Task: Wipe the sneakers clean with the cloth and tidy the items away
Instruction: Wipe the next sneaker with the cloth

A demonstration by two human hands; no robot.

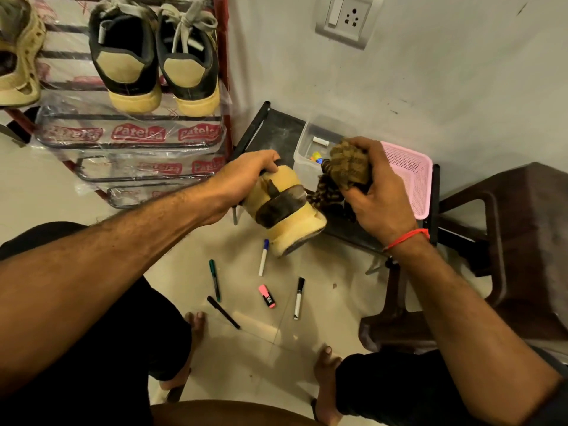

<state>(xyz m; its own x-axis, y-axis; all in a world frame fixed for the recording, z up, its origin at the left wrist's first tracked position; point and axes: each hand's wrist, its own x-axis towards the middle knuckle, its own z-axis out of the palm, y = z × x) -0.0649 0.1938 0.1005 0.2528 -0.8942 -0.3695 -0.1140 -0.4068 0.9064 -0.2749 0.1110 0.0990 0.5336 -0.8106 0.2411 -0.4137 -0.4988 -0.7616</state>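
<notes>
From the head camera, the left hand grips a yellow-and-dark sneaker by its upper end, fingers curled over the top, and holds it in the air with the pale sole edge tilted down toward the floor. Just to the right of the sneaker, the right hand clutches a bunched brown patterned cloth, thumb and fingers wrapped around it; a twisted tail of the cloth hangs down and touches the sneaker's side. A red thread circles the right wrist. Behind the sneaker stands a low black table against the wall, bearing a clear plastic box with a few small items inside and, further right, a pink mesh basket. Below the sneaker, on the tiled floor, lie scattered pens: a white marker with a blue cap, a green marker, a thin black pen, a pink highlighter and a white marker with a black cap. Up and to the left of the sneaker is a red metal shoe rack, its shelves wrapped in printed plastic, holding a pair of dark sneakers with tan heels and a beige sandal at the far left. To the right of the sneaker, beyond the table, stands a brown plastic stool. On the wall well above is a switch and socket plate. The person's bare feet rest on the floor nearest the camera.
</notes>
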